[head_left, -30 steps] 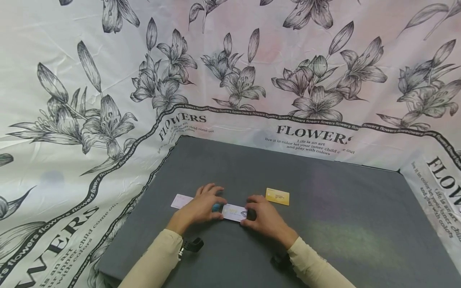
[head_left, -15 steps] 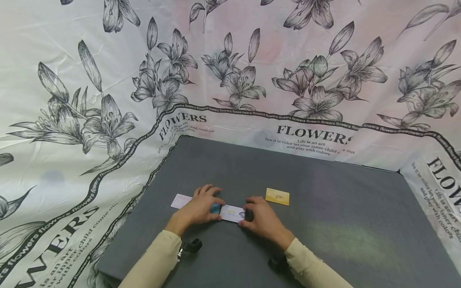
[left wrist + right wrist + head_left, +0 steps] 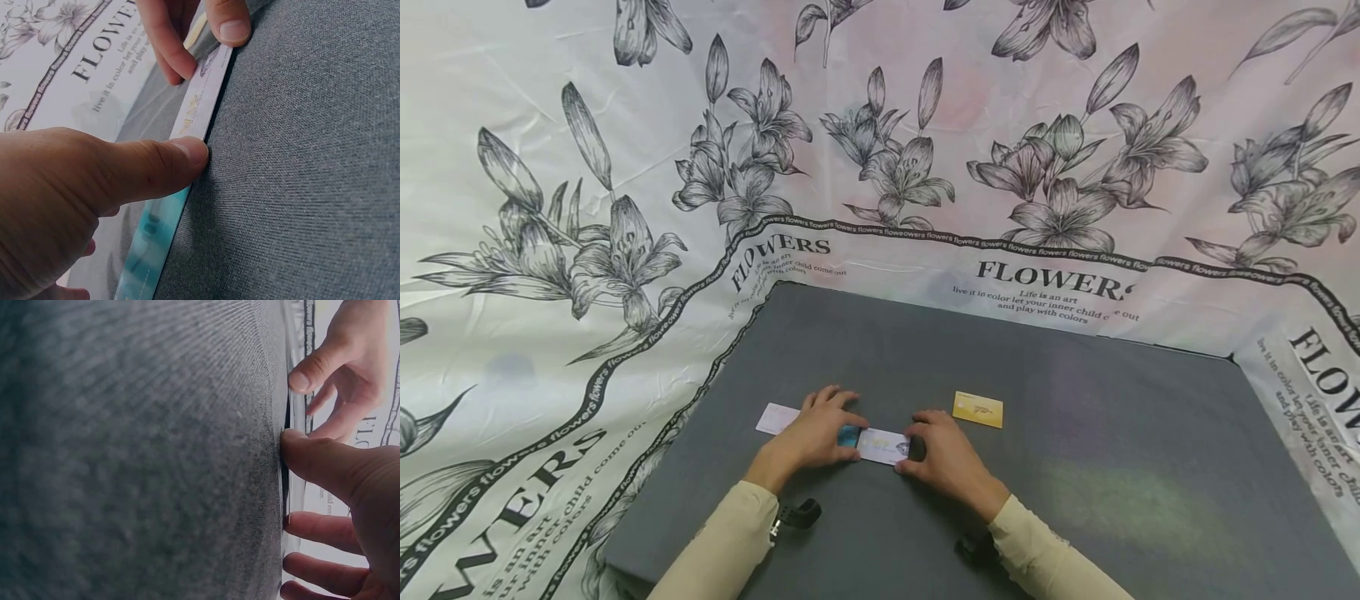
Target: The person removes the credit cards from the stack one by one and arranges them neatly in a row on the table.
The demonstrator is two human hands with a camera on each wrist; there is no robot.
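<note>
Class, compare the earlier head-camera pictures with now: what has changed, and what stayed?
The white card and the right hand have shifted slightly left, the side where the teal card lies; the left hand has edged left too. No hold was visibly taken or released. The yellow card and the pale pink card stayed put.

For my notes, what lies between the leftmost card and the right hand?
Head view: the left hand, a partly hidden teal card and a pale card.
</note>
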